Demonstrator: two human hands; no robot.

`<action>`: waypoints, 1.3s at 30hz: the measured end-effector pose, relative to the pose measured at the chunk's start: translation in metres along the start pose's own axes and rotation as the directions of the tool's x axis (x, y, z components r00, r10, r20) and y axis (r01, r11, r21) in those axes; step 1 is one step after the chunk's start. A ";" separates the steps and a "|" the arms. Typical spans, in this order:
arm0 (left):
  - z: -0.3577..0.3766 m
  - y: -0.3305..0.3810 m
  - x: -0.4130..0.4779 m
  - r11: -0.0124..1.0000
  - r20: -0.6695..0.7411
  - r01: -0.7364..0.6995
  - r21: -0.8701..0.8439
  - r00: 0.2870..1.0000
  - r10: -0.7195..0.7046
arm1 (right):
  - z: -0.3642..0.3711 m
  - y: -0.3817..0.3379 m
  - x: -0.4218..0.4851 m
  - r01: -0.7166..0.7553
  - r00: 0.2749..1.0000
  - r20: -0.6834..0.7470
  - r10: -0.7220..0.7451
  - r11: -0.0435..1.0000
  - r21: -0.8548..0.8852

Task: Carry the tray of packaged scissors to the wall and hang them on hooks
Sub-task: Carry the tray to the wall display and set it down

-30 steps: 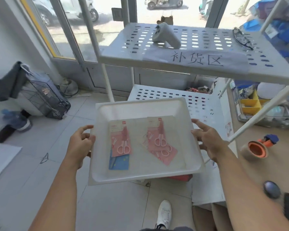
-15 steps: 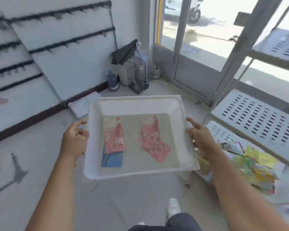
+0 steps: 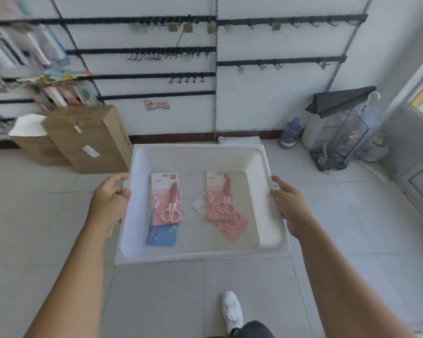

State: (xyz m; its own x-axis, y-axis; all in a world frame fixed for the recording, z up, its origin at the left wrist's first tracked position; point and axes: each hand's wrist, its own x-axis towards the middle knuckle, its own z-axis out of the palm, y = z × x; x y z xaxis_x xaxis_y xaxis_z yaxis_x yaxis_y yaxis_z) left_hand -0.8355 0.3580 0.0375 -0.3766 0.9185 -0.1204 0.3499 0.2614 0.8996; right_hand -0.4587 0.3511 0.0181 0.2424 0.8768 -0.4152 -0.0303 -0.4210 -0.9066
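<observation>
I hold a white plastic tray (image 3: 200, 156) level in front of me. My left hand (image 3: 109, 198) grips its left rim and my right hand (image 3: 289, 206) grips its right rim. Inside lie packaged scissors: a pink pack (image 3: 166, 200) on the left resting over a blue pack (image 3: 162, 232), and on the right a pink pack (image 3: 220, 196) stacked over another pink pack (image 3: 232, 228). Ahead is the white wall with black rails of hooks (image 3: 171, 56); most hooks are bare, some hold small tags.
Cardboard boxes (image 3: 88, 137) stand on the floor at the left by the wall. Hung goods (image 3: 22, 57) fill the far left. A water bottle (image 3: 289, 134), a wire basket with dark cloth and umbrella (image 3: 344, 137) sit at the right. My white shoe (image 3: 231, 311) is below.
My view has swung left from the white shelving and glass door to face the hook wall. The tray stays level in both hands, the packs unmoved in it.
</observation>
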 end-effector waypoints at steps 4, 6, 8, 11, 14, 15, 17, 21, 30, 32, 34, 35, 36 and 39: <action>-0.025 0.006 0.029 0.998 -0.158 0.039 -0.055 0.986 -0.047 | 0.052 -0.041 0.056 0.042 0.989 0.144 -0.033 0.998 -0.054; -0.038 0.006 0.039 0.995 -0.227 0.053 -0.079 0.971 -0.070 | 0.079 -0.060 0.075 0.054 0.978 0.207 -0.036 0.995 -0.079; -0.052 0.003 0.049 0.993 -0.286 0.072 -0.093 0.953 -0.096 | 0.108 -0.075 0.089 0.070 0.965 0.259 -0.039 0.991 -0.110; -0.078 -0.011 0.065 0.987 -0.362 0.102 -0.123 0.922 -0.140 | 0.156 -0.091 0.112 0.087 0.949 0.314 -0.038 0.986 -0.143; -0.105 -0.028 0.085 0.981 -0.413 0.132 -0.140 0.893 -0.179 | 0.212 -0.103 0.131 0.089 0.928 0.372 -0.023 0.983 -0.159; -0.115 -0.034 0.093 0.979 -0.427 0.145 -0.144 0.883 -0.194 | 0.232 -0.106 0.136 0.091 0.918 0.396 -0.018 0.982 -0.167; -0.135 -0.046 0.116 0.973 -0.449 0.166 -0.161 0.865 -0.222 | 0.273 -0.113 0.147 0.102 0.900 0.436 -0.011 0.977 -0.185; -0.187 -0.063 0.174 0.963 -0.475 0.175 -0.204 0.843 -0.253 | 0.359 -0.130 0.173 0.144 0.875 0.484 -0.002 0.956 -0.257; -0.302 -0.084 0.315 0.963 -0.485 0.210 -0.170 0.833 -0.267 | 0.547 -0.193 0.210 0.212 0.864 0.498 -0.072 0.950 -0.230; -0.315 -0.090 0.343 0.961 -0.500 0.211 -0.176 0.822 -0.272 | 0.580 -0.204 0.223 0.204 0.869 0.489 -0.072 0.954 -0.222; -0.327 -0.095 0.373 0.958 -0.506 0.212 -0.193 0.815 -0.282 | 0.612 -0.214 0.241 0.181 0.873 0.484 -0.055 0.959 -0.218; -0.332 -0.097 0.388 0.956 -0.507 0.213 -0.202 0.812 -0.288 | 0.628 -0.219 0.251 0.177 0.874 0.483 -0.052 0.960 -0.216; -0.336 -0.099 0.405 0.953 -0.511 0.214 -0.214 0.807 -0.296 | 0.644 -0.223 0.262 0.181 0.874 0.483 -0.056 0.959 -0.217; -0.348 -0.102 0.455 0.945 -0.516 0.200 -0.260 0.798 -0.311 | 0.694 -0.238 0.298 0.205 0.874 0.480 -0.072 0.951 -0.230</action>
State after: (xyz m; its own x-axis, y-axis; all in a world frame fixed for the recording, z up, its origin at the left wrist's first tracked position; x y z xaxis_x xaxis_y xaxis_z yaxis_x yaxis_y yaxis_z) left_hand -1.3412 0.6463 0.0370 -0.8519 0.4990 -0.1590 0.0327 0.3537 0.9348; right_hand -1.0524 0.8742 0.0578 -0.2519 0.9082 -0.3342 0.2438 -0.2746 -0.9301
